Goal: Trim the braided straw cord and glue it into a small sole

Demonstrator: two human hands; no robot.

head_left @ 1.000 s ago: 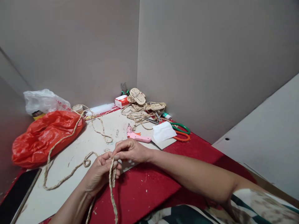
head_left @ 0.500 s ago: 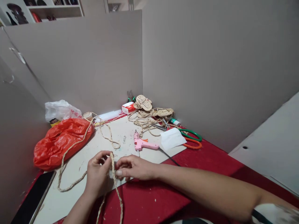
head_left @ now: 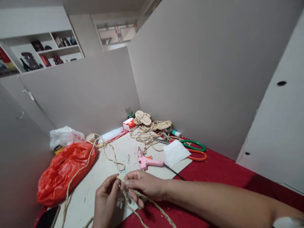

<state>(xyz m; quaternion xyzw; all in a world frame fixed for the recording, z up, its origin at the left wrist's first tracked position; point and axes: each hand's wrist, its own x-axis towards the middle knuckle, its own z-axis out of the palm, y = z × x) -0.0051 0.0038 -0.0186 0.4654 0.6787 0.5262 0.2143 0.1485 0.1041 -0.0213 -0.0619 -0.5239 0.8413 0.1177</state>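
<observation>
Straw-coloured braid, bottom centre of frame, pinched by left hand and right hand; looks light, pliable, roughish, probably best held with fingertips close together.

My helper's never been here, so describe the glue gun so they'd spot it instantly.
On the red table, find the pale board. The glue gun lies on it, just beyond the right hand and left of the white paper. Unlike its neighbours, it's pink, with an orange trigger and black cord.
</observation>
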